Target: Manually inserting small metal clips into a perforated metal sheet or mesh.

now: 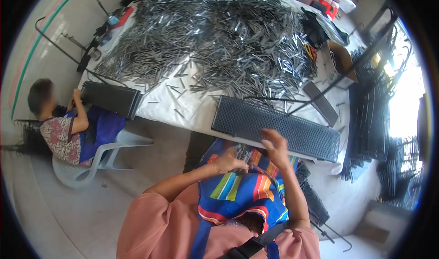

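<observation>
A bunch of small shiny metal strips [243,154] sits in my left hand [228,162], its fingers closed around them above my lap. My right hand [277,150] is raised at the near edge of a black perforated metal panel [274,126]. Its thumb and fingers are curved and apart, with nothing visible between them; whether a fingertip touches the panel is unclear. The panel lies at the table's front edge, a long black rod [315,104] rising from it. A large heap of loose dark metal strips [219,35] covers the table beyond.
A white-covered table [160,107] stretches ahead. At left, a co-worker [68,126] on a grey plastic chair [73,174] handles another black panel [107,98]. A flat dark plate [320,103] and a cardboard box [339,62] stand right. Black racks [372,122] crowd the right side.
</observation>
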